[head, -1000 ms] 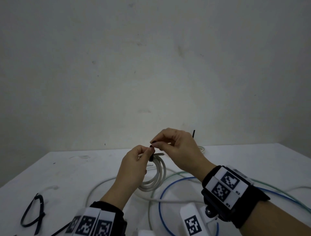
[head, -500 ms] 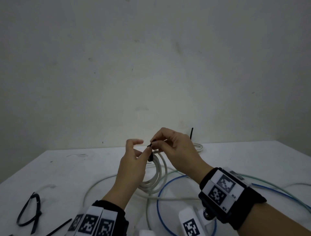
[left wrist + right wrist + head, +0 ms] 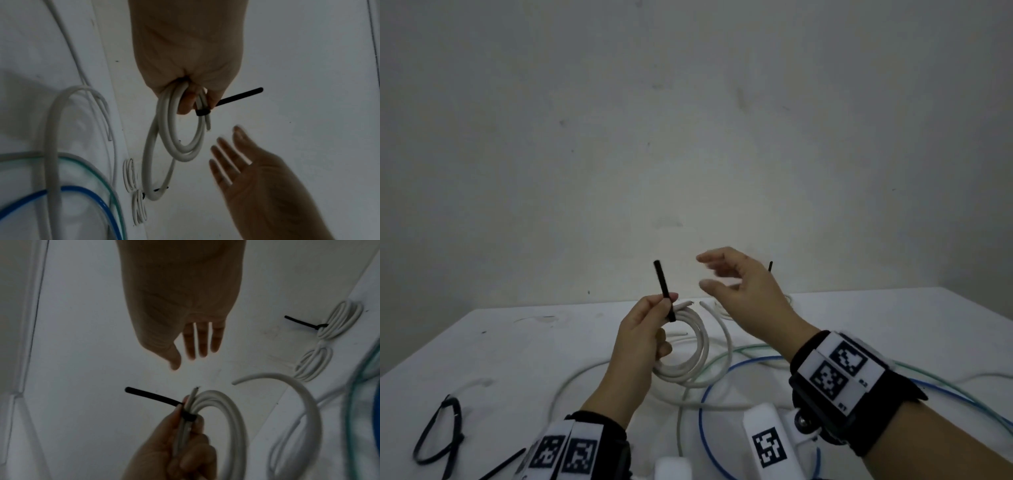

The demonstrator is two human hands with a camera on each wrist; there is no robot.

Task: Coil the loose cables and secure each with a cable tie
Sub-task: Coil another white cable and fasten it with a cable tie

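My left hand (image 3: 643, 329) grips a coiled white cable (image 3: 690, 356) above the white table (image 3: 517, 342). A black cable tie (image 3: 663, 286) is wrapped round the coil at my fingers, and its free tail sticks upward. The same coil (image 3: 174, 138) hangs from my left hand (image 3: 191, 91) in the left wrist view, with the tie (image 3: 238, 96) cinched near the cable ends. My right hand (image 3: 736, 287) hovers just right of the coil, fingers spread and holding nothing. From the right wrist, its straight fingers (image 3: 202, 340) show above the tie (image 3: 153, 395).
A second tied white coil (image 3: 329, 327) lies at the table's back. Loose white (image 3: 719, 335), blue (image 3: 709, 394) and green (image 3: 962, 394) cables sprawl across the middle and right. Spare black ties (image 3: 443, 431) lie at front left. A wall stands behind the table.
My right hand let go of the cable tie and drew away to the right, opening. The left hand closed on the coil, and the tie's tail now points upward.
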